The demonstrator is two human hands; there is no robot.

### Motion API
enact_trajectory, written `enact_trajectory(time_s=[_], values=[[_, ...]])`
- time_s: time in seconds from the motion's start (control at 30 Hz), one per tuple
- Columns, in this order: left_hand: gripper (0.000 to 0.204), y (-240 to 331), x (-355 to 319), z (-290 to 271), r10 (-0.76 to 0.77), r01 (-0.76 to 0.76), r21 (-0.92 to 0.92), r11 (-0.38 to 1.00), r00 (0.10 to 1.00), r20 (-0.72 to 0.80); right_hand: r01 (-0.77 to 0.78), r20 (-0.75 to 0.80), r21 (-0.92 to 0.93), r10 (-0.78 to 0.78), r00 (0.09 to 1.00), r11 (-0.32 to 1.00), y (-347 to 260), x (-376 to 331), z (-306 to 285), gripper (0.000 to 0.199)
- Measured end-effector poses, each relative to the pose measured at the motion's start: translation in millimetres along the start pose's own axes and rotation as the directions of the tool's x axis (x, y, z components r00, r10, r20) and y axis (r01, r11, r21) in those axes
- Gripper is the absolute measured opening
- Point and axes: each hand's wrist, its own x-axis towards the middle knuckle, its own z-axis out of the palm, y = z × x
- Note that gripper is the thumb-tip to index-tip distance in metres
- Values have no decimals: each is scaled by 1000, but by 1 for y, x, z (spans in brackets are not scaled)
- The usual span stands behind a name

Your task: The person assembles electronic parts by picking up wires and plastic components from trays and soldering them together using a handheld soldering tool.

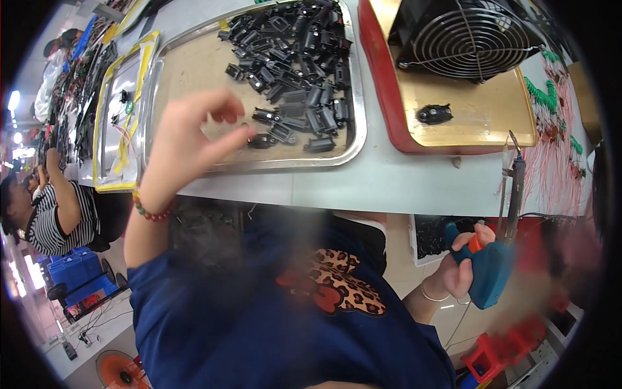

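My left hand (pixel 184 136) is over the near left part of a metal tray (pixel 194 58), its thumb and fingers apart with nothing visible between them. Just beyond the thumb tip lies a black plastic housing (pixel 262 141). Many more black housings (pixel 291 52) are heaped in the tray's right and far part. My right hand (pixel 455 272) is wrapped round the teal handle of a soldering gun (pixel 490 275) with an orange trigger. Its slim metal tip points up and away, beside a thin feed tube. A single black housing (pixel 435 114) sits on a gold-coloured tray (pixel 466 133) beyond the gun.
A black fan with a wire guard (pixel 476 39) stands on the gold tray. Green components with pink wires (pixel 544 97) lie at right. A yellow-edged tray (pixel 103 149) is at left, with a co-worker in stripes (pixel 55 217) farther off. A white bin (pixel 431 240) stands below the table edge.
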Motion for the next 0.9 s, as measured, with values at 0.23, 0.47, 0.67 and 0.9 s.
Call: enact_trajectory(time_s=[0.23, 0.47, 0.67, 0.9], values=[[22, -22, -20, 13, -167, 167, -39, 985, 986, 0, 29, 35, -5, -29, 999, 1000, -4, 5, 10, 53], [14, -48, -14, 19, -160, 116, -339, 933, 982, -104, 12, 46, -29, -10, 999, 1000, -9, 4, 15, 51], [16, -45, -17, 23, -15, -1, -92, 996, 984, -176, -3, 21, -15, 3, 1000, 1000, -8, 2, 14, 51], [12, -31, -21, 21, -30, 53, 90, 994, 971, -239, -42, -92, -55, 37, 995, 998, -8, -3, 16, 53]])
